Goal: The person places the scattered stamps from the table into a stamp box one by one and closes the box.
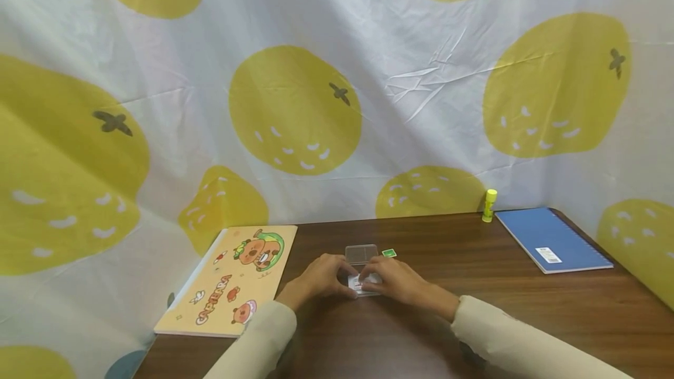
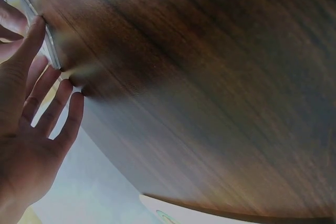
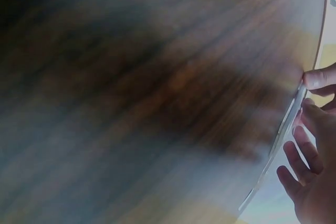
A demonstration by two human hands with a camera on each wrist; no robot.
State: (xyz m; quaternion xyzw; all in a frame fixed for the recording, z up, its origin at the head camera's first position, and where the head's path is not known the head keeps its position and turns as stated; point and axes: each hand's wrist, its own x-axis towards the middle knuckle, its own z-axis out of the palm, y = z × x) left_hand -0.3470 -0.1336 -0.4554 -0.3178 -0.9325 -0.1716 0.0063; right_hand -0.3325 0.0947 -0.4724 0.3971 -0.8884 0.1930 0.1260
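Note:
A small clear plastic case lies on the table, its transparent lid [image 1: 361, 254] tipped back at the far side. White cards with red print [image 1: 356, 283] lie in its near part. My left hand [image 1: 325, 275] holds the case's left side between thumb and fingers; in the left wrist view its other fingers [image 2: 73, 116] spread loosely. From the right, my right hand [image 1: 396, 279] pinches at the white cards with thumb and index finger. Seen from the right wrist, the case's thin edge [image 3: 286, 121] runs beside the thumb. The pinched spot is partly hidden by the fingers.
A small green card [image 1: 389, 253] lies just beyond the right hand. A cartoon capybara notebook [image 1: 226, 285] is at the left. At the back right stand a yellow-green glue stick [image 1: 489, 206] and a blue spiral notebook [image 1: 550, 240]. A lemon-print curtain [image 1: 316, 203] borders the table.

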